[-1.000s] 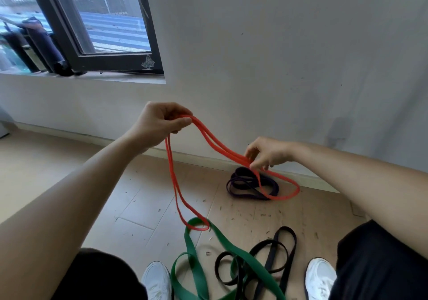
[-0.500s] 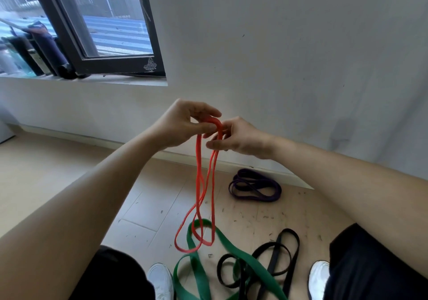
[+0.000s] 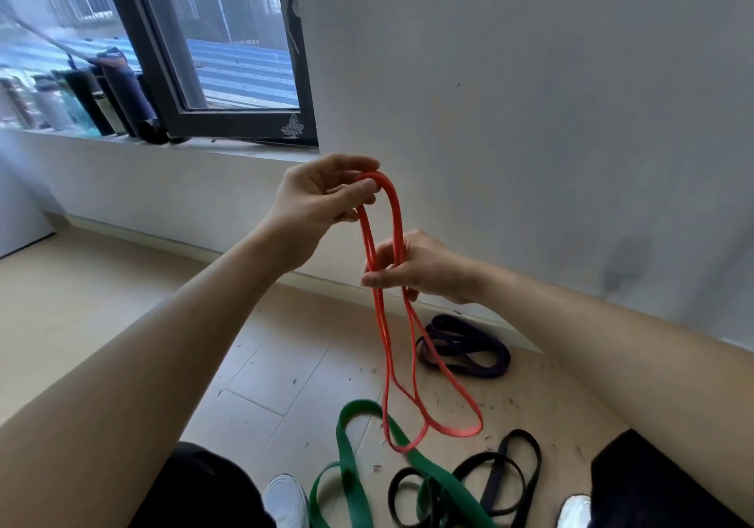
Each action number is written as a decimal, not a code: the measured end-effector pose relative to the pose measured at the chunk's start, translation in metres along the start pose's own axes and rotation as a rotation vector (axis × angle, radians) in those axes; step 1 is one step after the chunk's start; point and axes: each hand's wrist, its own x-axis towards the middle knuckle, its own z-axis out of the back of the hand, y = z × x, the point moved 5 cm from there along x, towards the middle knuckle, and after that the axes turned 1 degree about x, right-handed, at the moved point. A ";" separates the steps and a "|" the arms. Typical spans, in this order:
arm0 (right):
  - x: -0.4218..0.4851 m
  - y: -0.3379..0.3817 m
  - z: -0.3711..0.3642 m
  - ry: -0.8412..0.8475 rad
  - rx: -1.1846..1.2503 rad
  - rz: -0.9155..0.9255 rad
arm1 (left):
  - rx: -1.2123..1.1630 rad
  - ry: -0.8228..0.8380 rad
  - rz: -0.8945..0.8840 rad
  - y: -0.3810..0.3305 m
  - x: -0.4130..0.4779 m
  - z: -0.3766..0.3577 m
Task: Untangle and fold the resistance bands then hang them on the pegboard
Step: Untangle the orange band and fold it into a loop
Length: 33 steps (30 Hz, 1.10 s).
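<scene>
Step in hand: you are folding the red band (image 3: 391,323); by the look of it, it is already doubled and needs one more gather before hanging.
Left hand (image 3: 318,197): your fingers (image 3: 359,192) are pinched together on the top bend of the red band, held up in front of the wall (image 3: 530,119).
Right hand (image 3: 416,268): lower down, fingers closed around the hanging strands, gathering them into one bundle.
Red band, lower part: two loops dangle below your right hand, hanging in front of the green band (image 3: 355,466); I cannot tell whether they touch it.
Other bands: the green band and the black band (image 3: 502,482) lie overlapped on the floor (image 3: 265,364) near your shoes; the purple band (image 3: 469,348) lies coiled by the skirting, apart from them.
Doing it well: keep the top pinch firm, slide your right hand down the strands so they lie flat and parallel, with no twist between them.
Next fold: bring the lower loops up to meet the top bend, so the ends line up evenly.
Watch for: the dangling loops catching the green band as you lift; raise the bundle clear first.
Pegboard: not in view, so you will have to turn to find it.
</scene>
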 end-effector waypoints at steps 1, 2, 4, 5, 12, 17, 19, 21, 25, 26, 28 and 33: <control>0.000 0.001 0.001 0.011 0.005 -0.003 | -0.029 -0.020 0.006 0.000 0.000 0.003; -0.001 0.000 0.004 0.024 0.013 -0.011 | -0.057 -0.040 0.015 0.002 0.000 0.007; -0.005 -0.001 0.011 0.045 0.015 -0.034 | -0.082 -0.078 0.037 0.005 -0.001 0.016; -0.007 -0.003 0.014 0.057 0.010 -0.048 | -0.081 -0.093 0.046 0.008 -0.001 0.020; -0.017 -0.016 0.023 0.194 0.077 -0.116 | -0.078 -0.117 0.077 0.016 -0.004 0.029; -0.023 -0.014 0.023 0.174 0.144 -0.087 | -0.026 -0.068 0.195 0.029 -0.007 0.038; -0.027 -0.014 0.025 0.180 0.169 -0.097 | 0.025 -0.033 0.239 0.034 -0.010 0.040; -0.030 -0.013 0.024 0.206 0.202 -0.108 | 0.023 -0.044 0.243 0.034 -0.010 0.040; -0.031 -0.011 0.016 0.273 0.254 -0.124 | -0.089 -0.050 0.201 0.021 -0.005 0.026; -0.030 -0.011 0.015 0.274 0.254 -0.115 | -0.096 -0.044 0.194 0.019 -0.005 0.021; -0.028 -0.011 0.014 0.237 0.235 -0.092 | -0.101 -0.027 0.178 0.015 -0.004 0.012; -0.023 -0.011 0.019 0.102 0.104 -0.037 | -0.065 0.043 0.135 0.010 -0.002 -0.005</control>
